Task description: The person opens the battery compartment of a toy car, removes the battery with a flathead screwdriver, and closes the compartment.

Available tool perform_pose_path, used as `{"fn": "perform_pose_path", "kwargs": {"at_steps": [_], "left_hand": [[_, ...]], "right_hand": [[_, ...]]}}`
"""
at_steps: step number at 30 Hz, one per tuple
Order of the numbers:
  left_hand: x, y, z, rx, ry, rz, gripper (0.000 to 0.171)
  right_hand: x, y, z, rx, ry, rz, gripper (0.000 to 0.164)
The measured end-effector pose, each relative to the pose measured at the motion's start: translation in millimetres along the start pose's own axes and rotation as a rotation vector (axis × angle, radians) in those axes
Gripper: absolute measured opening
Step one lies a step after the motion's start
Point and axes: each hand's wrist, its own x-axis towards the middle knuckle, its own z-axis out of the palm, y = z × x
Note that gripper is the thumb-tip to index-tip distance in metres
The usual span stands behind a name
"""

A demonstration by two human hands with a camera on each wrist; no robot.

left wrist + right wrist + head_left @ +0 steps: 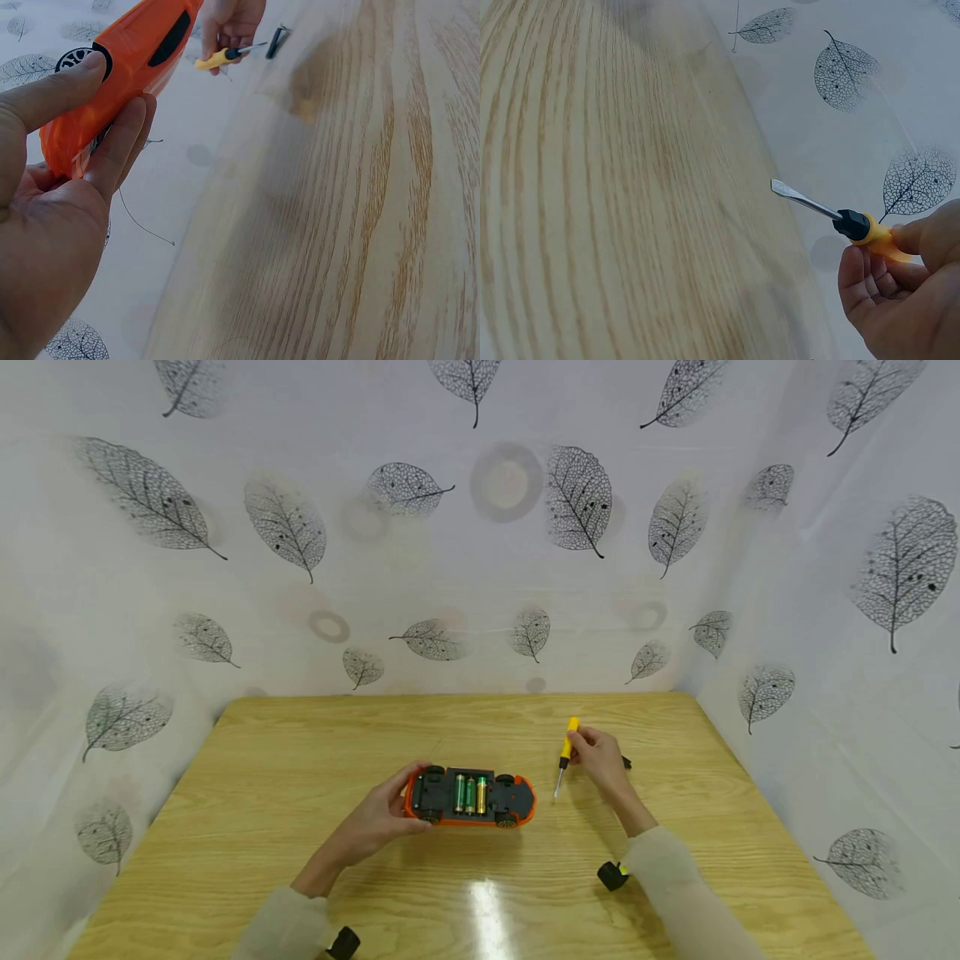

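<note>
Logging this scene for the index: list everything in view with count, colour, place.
table: 1, yellowish wood, below everything
leaf-print cloth: count unclear, white with dark leaves, behind and beside table
toy car: 1, orange, black underside up, centre
batteries: 3, two green, one green-gold, in car's open compartment
screwdriver: 1, yellow handle, right of car
small piece: 1, black, on table, identity unclear
wrist cameras: 2, black, one per wrist
sleeves: 2, pale, forearms
left grip: 1, bare, holding car
right grip: 1, bare, holding screwdriver
</note>
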Motion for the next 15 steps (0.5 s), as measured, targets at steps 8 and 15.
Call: {"fn": "perform_pose_path", "kwargs": {"at_steps": [8,15], "left_hand": [[-0.9,0.0,0.7,-0.002,0.011,-0.024,0.094],[-1.4,-1.3,-0.1,0.005,0.007,-0.021,0.094]], "right_hand": [[0.2,5.4,2.8,-0.029,-0.024,-0.020,0.036],[3.5,10.6,6.3,-0.051,-0.036,-0.022,0.036]]}}
